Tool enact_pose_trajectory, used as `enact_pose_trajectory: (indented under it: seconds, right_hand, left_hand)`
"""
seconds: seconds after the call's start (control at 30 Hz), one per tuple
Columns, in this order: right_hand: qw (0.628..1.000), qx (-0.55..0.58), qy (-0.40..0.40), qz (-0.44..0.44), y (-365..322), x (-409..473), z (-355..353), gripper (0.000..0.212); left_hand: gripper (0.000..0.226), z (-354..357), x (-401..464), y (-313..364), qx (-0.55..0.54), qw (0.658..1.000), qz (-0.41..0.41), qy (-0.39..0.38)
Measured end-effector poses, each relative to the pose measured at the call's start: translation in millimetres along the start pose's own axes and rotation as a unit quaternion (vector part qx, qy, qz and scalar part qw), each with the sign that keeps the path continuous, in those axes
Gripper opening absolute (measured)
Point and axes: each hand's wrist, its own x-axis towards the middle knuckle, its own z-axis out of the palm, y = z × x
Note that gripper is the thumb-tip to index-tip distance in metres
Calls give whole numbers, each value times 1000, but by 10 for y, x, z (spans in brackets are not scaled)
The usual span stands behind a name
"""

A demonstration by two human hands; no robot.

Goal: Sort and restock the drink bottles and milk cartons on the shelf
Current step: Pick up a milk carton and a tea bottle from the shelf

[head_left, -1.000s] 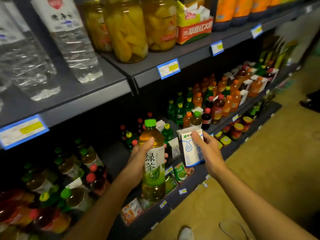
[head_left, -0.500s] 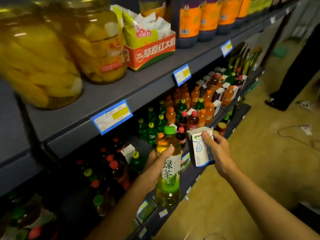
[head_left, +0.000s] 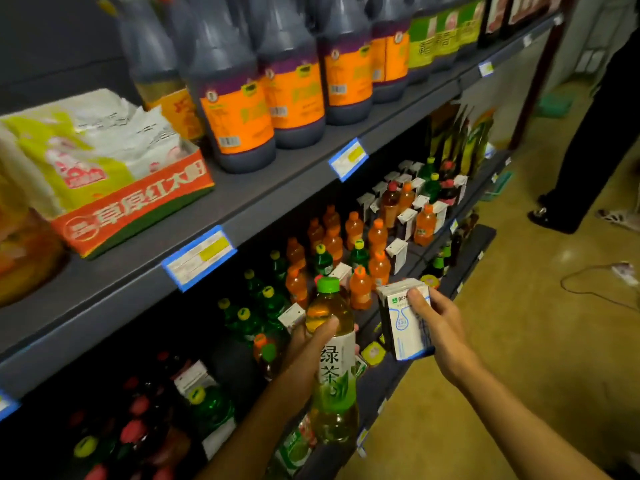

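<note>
My left hand grips a green tea bottle with a green cap and white-green label, held upright in front of the middle shelf. My right hand holds a white and blue milk carton just to the bottle's right, thumb on its front face. Behind them the middle shelf carries orange soda bottles, green bottles, dark red-capped bottles and several small white cartons mixed among them.
The upper shelf bears large dark jugs with orange labels and an orange box of bags. Blue price tags line its edge. A person's dark trouser leg stands on the yellowish floor at right. A cable lies on the floor.
The view has swung right along the shelf; the fruit jars have left the frame and the dark jugs have come in. Both hands keep the bottle and carton, now further right along the shelf.
</note>
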Motion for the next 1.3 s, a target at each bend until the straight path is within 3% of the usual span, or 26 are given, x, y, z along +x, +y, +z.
enact_pose_trajectory:
  seconds: [0.2, 0.47, 0.53, 0.63, 0.8, 0.97, 1.1, 1.2, 1.3]
  right_hand:
    - [1000, 8, -13, 21, -167, 524, -604, 38]
    - [998, 26, -5, 51, -80, 1172, -948, 45]
    - [998, 22, 2, 54, -60, 1386, -981, 43]
    - [999, 18, 4, 49, -91, 1714, -1004, 39]
    - [999, 9, 2, 45, -275, 2224, -1095, 35]
    - [999, 11, 14, 31, -435, 2653, -1303, 38]
    - [999, -8, 15, 35, -481, 3024, -1475, 32]
    - [999, -10, 7, 42, -492, 3382, -1611, 21]
    - [998, -7, -24, 57, -522, 3756, -1775, 30]
  left_hand:
    - [74, 548, 340, 66, 51, 998, 34, 23]
    - [55, 1019, 908, 75, -15, 998, 34, 42]
    - [59, 1139, 1096, 38, -30, 998, 31, 51]
    - [83, 1296, 1420, 48, -41, 997, 26, 62]
    - [68, 1488, 1954, 183, -74, 997, 10, 26]
    - [78, 1698, 2395, 314, -79, 995, 2, 54]
    - [60, 1890, 2700, 380, -58, 997, 1, 52]
    - [68, 2043, 2953, 408, -27, 997, -26, 69]
    - [90, 2224, 3215, 411, -35, 995, -56, 74]
